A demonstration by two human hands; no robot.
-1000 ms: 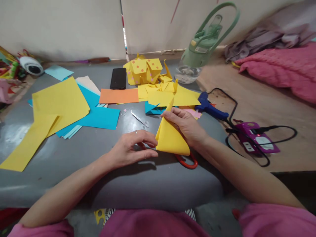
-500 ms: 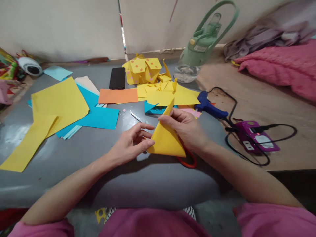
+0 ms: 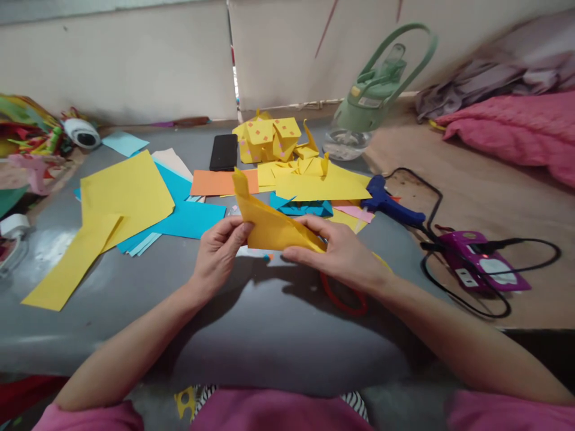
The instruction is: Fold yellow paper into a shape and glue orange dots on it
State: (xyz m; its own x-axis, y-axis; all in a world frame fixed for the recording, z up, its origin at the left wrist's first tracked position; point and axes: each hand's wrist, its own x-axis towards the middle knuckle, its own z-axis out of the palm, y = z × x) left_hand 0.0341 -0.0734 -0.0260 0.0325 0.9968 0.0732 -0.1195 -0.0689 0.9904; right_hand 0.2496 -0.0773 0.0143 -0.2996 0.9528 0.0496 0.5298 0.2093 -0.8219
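A folded piece of yellow paper is held above the table between both hands, one narrow point of it rising at the upper left. My left hand pinches its left edge between thumb and fingers. At the other end my right hand grips it, thumb along the lower edge and fingers behind. Partly below the right hand lie scissors with red handles; their blades are hidden. Just beyond the paper rests a folded blue paper piece.
Yellow sheets and blue sheets overlap at left. Behind stand a phone, a spotted yellow paper model and a green-lidded bottle. To the right are a blue glue gun and a purple power strip with looping cable.
The yellow paper has turned, its point swinging from upper right to upper left. My left hand has closed on its left edge, and my right hand has shifted to its right end.
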